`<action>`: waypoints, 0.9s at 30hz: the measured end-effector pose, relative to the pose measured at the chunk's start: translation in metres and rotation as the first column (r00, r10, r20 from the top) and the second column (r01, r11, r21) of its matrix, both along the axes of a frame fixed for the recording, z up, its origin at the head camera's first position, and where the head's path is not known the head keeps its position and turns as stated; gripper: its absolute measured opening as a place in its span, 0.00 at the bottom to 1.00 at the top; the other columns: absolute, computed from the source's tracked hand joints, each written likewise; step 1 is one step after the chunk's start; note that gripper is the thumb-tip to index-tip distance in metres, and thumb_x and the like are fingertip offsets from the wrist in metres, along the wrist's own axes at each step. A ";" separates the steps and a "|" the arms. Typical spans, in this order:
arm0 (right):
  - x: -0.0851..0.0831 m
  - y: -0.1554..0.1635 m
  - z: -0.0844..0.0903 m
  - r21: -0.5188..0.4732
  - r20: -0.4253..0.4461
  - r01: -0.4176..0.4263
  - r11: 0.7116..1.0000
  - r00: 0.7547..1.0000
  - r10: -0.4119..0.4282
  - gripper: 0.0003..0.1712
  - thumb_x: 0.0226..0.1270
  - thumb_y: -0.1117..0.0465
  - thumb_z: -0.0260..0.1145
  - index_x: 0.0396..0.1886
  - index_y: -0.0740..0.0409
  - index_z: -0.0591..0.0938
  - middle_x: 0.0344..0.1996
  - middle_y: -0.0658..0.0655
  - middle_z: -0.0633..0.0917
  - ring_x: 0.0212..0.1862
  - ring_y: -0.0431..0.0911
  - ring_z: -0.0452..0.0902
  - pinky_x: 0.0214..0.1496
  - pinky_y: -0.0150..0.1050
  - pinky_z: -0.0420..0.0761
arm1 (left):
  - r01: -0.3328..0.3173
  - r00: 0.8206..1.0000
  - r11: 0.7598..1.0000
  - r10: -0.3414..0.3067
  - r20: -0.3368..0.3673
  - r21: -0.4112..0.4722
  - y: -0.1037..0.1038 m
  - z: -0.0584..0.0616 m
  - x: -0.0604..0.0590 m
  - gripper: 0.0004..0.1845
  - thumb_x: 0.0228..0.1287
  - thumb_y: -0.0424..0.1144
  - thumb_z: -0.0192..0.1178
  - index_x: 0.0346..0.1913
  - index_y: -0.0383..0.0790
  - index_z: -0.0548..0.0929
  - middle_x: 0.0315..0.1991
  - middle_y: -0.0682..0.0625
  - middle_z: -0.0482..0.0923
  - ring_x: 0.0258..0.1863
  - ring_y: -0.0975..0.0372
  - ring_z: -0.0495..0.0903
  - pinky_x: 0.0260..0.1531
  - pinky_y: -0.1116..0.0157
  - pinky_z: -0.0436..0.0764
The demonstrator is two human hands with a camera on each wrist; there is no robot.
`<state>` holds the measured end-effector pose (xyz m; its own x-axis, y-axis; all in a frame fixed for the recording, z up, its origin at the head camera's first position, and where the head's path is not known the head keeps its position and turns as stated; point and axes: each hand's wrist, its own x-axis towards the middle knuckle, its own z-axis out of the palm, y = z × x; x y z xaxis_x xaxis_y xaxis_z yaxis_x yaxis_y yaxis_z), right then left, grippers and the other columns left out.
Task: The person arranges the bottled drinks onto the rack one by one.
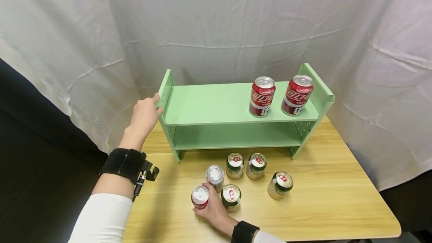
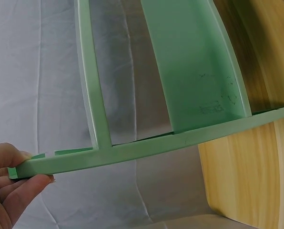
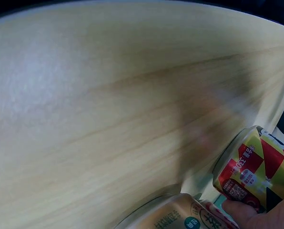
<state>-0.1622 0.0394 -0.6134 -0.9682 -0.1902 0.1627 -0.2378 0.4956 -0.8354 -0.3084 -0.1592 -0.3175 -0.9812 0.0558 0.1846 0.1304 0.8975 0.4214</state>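
Left hand (image 1: 144, 113): at the left end of the green shelf rack (image 1: 222, 104), near the worktop's (image 1: 337, 205) far-left corner. Thumb and fingers (image 2: 25, 188) close on the edge of the rack's left side panel; the left wrist view shows the panel edge pinched between them. The rack stands upright along the far edge of the worktop, against the white cloth backdrop (image 1: 216, 21).

Top shelf, right half: two red cans, upright, side by side, just apart — left red can (image 1: 262, 96), right red can (image 1: 297, 95), the latter close to the rack's right side panel. Lower shelf: nothing seen on it.

Worktop in front of the rack, toward the near edge: a cluster of upright cans. Right hand (image 1: 212, 209), fingers curled, grips a small red can (image 1: 200, 197) from the near side; can base on the worktop. Just behind it, a silver-topped can (image 1: 215, 177). Touching the hand on its right, a green-banded can (image 1: 231, 197). Farther back, two more green-banded cans (image 1: 235, 165) (image 1: 256, 166), side by side. Farthest right, a single can (image 1: 280, 185), apart from the rest.

Right wrist view: blurred; a red-and-yellow patterned can (image 3: 254, 169) near the fingers.
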 end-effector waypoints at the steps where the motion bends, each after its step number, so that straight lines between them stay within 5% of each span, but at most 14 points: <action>1: 0.000 0.000 0.000 -0.002 0.002 -0.001 1.000 1.000 0.001 0.49 0.35 0.63 0.81 0.59 0.65 0.65 0.53 0.63 0.77 0.54 0.55 0.75 0.59 0.49 0.73 | 0.003 1.000 1.000 -0.003 0.003 -0.002 0.000 0.000 0.000 0.28 0.63 0.30 0.50 0.67 0.28 0.63 0.62 0.30 0.66 0.14 0.60 0.56 0.16 0.65 0.64; 16: 0.003 0.000 0.003 0.014 -0.031 0.007 1.000 0.999 -0.006 0.50 0.35 0.61 0.81 0.59 0.65 0.66 0.52 0.64 0.78 0.54 0.55 0.76 0.57 0.49 0.75 | 0.011 0.999 0.999 -0.009 0.030 -0.043 0.001 0.003 0.000 0.28 0.64 0.31 0.49 0.68 0.27 0.61 0.60 0.28 0.68 0.14 0.59 0.56 0.17 0.64 0.64; 27: 0.008 0.002 0.035 0.046 -0.053 -0.043 0.998 0.998 0.046 0.49 0.35 0.54 0.81 0.59 0.60 0.68 0.49 0.59 0.81 0.50 0.51 0.79 0.51 0.43 0.79 | 0.015 0.990 1.000 -0.015 0.141 0.005 0.001 0.011 -0.002 0.29 0.67 0.31 0.48 0.69 0.27 0.58 0.68 0.33 0.59 0.18 0.57 0.61 0.21 0.64 0.66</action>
<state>-0.1543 0.0418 -0.5780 -0.9485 -0.2412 0.2052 -0.3048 0.5199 -0.7980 -0.3102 -0.1578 -0.3070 -0.9965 0.0706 0.0449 0.0831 0.8943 0.4398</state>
